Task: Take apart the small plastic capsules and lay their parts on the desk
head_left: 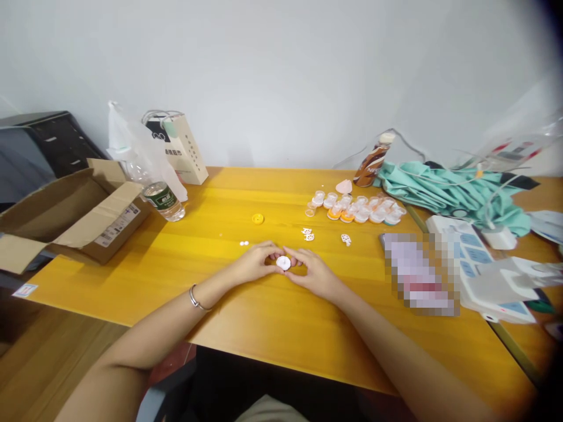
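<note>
Both my hands meet at the middle of the yellow table (246, 328). My left hand (254, 264) and my right hand (311, 271) pinch a small white round piece (284, 263) between their fingertips, just above the tabletop. A silver bracelet (196, 299) circles my left wrist. Just beyond the hands lie two tiny white dots (244, 243), a small yellow disc (257, 219) and three little white cut-out pieces (308, 234). Farther right sits a cluster of small round clear and orange caps (358, 208).
An open cardboard box (65, 214) hangs over the left edge, with a plastic water bottle (165, 199) and a paper bag (185, 146) behind it. At the right lie a brown drink bottle (372, 161), teal cloth (453, 190), white boxes (488, 269) and a blurred patch.
</note>
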A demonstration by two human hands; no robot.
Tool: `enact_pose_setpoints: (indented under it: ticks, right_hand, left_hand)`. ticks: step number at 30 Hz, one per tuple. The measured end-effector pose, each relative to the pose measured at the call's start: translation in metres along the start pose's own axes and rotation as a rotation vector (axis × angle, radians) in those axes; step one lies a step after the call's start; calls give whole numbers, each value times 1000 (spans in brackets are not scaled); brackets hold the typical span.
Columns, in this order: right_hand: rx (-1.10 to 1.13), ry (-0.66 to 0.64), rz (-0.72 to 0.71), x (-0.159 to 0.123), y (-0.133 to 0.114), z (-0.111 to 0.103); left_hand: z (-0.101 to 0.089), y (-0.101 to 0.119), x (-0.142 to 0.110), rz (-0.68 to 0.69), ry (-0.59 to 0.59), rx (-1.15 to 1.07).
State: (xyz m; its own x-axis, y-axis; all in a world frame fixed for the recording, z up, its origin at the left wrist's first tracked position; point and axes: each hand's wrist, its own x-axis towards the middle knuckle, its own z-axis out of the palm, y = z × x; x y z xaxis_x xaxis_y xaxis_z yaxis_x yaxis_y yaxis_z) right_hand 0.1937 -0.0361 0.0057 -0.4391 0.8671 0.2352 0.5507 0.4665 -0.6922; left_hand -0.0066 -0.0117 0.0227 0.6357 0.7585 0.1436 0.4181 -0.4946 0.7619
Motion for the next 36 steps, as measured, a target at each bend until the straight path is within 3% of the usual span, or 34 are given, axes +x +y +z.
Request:
enact_pose_setpoints:
  ticks: [5, 9, 13, 15, 19, 24, 28, 36]
  right_hand:
    - [110, -2, -21, -4, 6, -3]
    - [157, -3, -4, -5, 9, -3]
    - [151, 1, 13, -4, 9, -2]
    - [147, 6, 9, -4, 8, -2]
    - [146, 22, 9, -3, 8, -1]
    - [149, 30, 15, -3, 9, -1]
    - [153, 29, 27, -1, 8, -1]
    - [154, 31, 23, -1, 8, 0]
  left_hand:
    - [-5, 3, -1, -27, 47, -106]
    - [-24, 2, 1, -82, 168, -108]
    - [-59, -20, 1, -205, 449, 113]
    - [-75, -36, -1, -263, 511, 291]
    - [-87, -50, -2, -332, 350, 577]
    - [-76, -41, 8, -224, 155, 837]
    - [-68, -39, 16, -202, 79, 858]
    - [-58, -30, 20, -116, 44, 792]
